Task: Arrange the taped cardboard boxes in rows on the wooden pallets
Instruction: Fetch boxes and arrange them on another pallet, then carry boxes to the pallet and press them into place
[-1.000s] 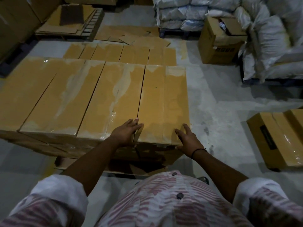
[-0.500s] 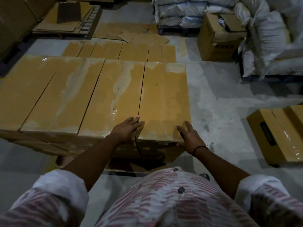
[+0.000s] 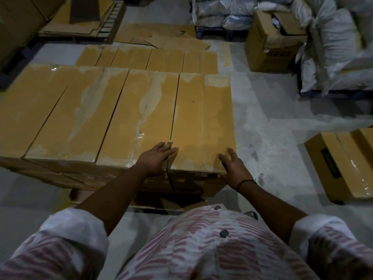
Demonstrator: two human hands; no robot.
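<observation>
Left hand: our left hand (image 3: pixel 156 160) is lying flat, fingers straight and gripping nothing, across the seam between the end box (image 3: pixel 201 118) and the neighbouring box (image 3: pixel 137 118).
Right hand: our right hand (image 3: pixel 235 170) is pressing, fingers spread and relaxed, on the end box's near right corner, at about 5 o'clock from its top.
End box: it is sitting at the right end of the front row, its long side touching its neighbour, and clear tape is shining along its top.
Front row: we are looking at four taped boxes lying side by side, running from the centre out to 9 o'clock.
Back row (image 3: pixel 149 59): a lower row is lying at 12 o'clock, just behind the front one.
Pallet (image 3: pixel 80 197): something like a wooden edge is showing under the stack at 7 o'clock, though we cannot tell for sure in this dim light.
Loose box (image 3: pixel 343 164): it is resting on the floor at 3 o'clock, well apart from the rows.
Open box (image 3: pixel 270 49): it is standing at 1 o'clock, beside white sacks (image 3: pixel 333 43).
</observation>
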